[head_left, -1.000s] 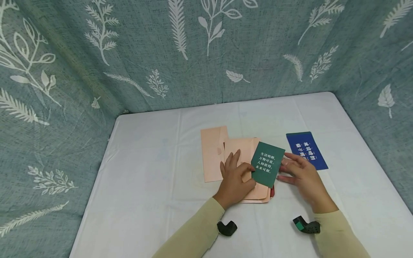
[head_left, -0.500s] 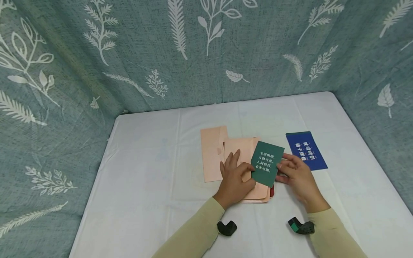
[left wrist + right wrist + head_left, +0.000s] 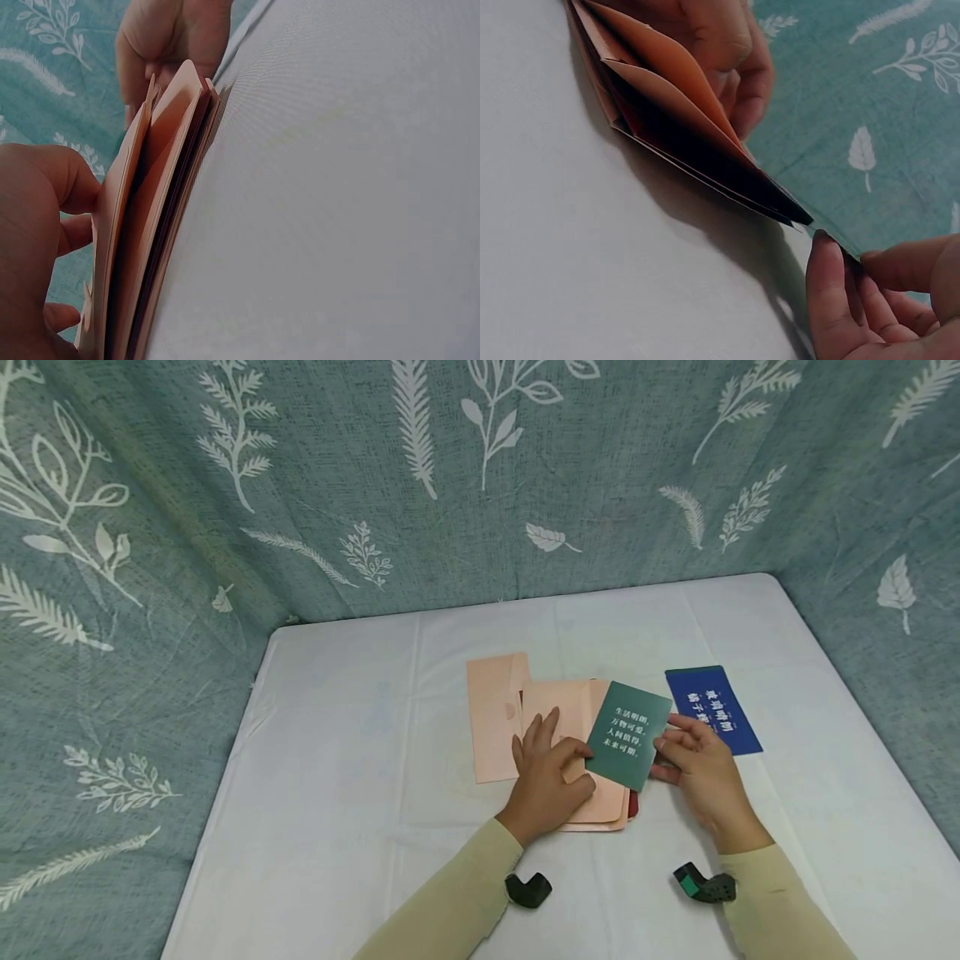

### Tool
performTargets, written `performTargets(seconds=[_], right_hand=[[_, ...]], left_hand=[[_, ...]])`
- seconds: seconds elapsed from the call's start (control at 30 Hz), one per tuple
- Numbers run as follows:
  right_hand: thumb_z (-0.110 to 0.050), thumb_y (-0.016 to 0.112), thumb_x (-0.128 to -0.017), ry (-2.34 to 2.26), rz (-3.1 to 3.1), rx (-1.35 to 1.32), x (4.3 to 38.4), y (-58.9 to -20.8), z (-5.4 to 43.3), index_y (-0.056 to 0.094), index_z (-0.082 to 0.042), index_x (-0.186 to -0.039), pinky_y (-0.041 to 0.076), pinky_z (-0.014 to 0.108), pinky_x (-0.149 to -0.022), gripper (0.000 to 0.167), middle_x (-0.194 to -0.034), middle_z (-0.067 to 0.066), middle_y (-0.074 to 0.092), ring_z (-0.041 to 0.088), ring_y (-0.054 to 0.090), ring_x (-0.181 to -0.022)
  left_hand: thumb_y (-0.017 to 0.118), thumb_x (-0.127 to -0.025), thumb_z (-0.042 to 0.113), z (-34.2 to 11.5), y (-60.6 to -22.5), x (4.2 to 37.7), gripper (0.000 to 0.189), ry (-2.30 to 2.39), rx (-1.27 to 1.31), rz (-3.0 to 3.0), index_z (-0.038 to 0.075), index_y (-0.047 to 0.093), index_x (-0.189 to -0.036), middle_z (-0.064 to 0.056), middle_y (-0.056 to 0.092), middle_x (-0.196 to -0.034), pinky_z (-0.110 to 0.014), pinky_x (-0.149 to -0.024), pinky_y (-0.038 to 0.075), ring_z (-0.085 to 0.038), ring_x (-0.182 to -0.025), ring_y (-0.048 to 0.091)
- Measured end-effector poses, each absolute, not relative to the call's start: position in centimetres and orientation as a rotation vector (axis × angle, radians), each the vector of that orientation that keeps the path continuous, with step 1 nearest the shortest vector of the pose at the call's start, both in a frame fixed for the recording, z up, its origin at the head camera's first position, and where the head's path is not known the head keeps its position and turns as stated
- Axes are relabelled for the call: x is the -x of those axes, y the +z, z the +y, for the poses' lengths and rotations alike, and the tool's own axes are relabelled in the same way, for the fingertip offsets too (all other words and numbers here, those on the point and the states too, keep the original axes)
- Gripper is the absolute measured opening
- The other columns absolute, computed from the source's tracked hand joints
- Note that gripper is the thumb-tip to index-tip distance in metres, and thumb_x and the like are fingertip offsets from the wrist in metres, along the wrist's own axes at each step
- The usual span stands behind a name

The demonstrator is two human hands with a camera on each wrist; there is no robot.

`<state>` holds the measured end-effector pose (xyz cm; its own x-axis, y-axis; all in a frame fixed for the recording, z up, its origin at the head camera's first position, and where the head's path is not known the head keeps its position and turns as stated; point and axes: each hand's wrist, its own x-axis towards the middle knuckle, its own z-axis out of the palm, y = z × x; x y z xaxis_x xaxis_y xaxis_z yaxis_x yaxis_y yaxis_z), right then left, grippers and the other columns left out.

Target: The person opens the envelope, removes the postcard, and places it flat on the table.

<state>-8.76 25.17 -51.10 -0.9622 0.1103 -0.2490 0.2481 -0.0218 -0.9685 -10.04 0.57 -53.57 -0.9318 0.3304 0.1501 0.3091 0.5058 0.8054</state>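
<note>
A green card with white writing [image 3: 628,735] is pinched at its right edge by my right hand [image 3: 701,777], also seen pinching its edge in the right wrist view. The card overlaps the right side of the top pink envelope [image 3: 558,710]. My left hand [image 3: 543,785] rests on that envelope, fingers spread, with the index fingertip at the card's lower left corner. In the left wrist view the top pink envelopes [image 3: 124,180] gape along one side, and the left fingertips touch the outer face. Something dark red [image 3: 633,804] shows from under the stack.
Behind the right hand lies a blue card with white writing [image 3: 716,710]; a green edge shows under it. Another pink envelope [image 3: 491,718] sits at the stack's left. The white-covered table [image 3: 337,760] meets a green leaf-patterned curtain [image 3: 450,527] at the back.
The green card shifts slightly left with my right hand, then back to the right and a little up, tilting more; its lower left corner shows more. My left hand stays put.
</note>
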Motion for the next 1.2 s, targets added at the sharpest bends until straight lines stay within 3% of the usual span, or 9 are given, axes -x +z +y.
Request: performTargets(seconds=[0.57, 0.87, 1.2], right_hand=[[-0.003, 0.064, -0.109, -2.294, 2.04, -0.495, 8.6, -50.6, 27.6, 0.04, 0.004, -0.164, 0.062, 0.028, -0.078, 0.06, -0.115, 0.001, 0.064, 0.011, 0.069, -0.099], [0.001, 0.063, -0.108, -2.339, 2.033, -0.507, 8.8, -50.2, 28.2, 0.058, -0.006, -0.146, 0.061, 0.028, -0.074, 0.038, -0.107, -0.002, 0.067, 0.012, 0.067, -0.096], [0.0, 0.067, -0.107, -2.331, 2.072, -0.542, 9.3, -49.5, 29.9, 0.061, -0.009, -0.142, 0.061, 0.026, -0.072, 0.036, -0.106, -0.004, 0.069, 0.01, 0.068, -0.096]], left_hand=[[0.066, -0.083, 0.014, 0.5, -53.9, 10.1, 0.021, 1.431, -0.579, 2.712, 0.023, 0.072, -0.101, -0.013, 0.029, -0.175, -0.079, -0.118, -0.002, -0.039, -0.163, 0.013], [0.066, -0.083, 0.014, 0.4, -53.8, 10.0, 0.02, 1.436, -0.58, 2.702, 0.023, 0.071, -0.101, -0.013, 0.029, -0.175, -0.078, -0.118, -0.003, -0.039, -0.163, 0.012], [0.066, -0.084, 0.014, 0.3, -53.4, 10.1, 0.02, 1.437, -0.588, 2.702, 0.022, 0.071, -0.101, -0.014, 0.029, -0.175, -0.079, -0.118, -0.002, -0.039, -0.163, 0.013]])
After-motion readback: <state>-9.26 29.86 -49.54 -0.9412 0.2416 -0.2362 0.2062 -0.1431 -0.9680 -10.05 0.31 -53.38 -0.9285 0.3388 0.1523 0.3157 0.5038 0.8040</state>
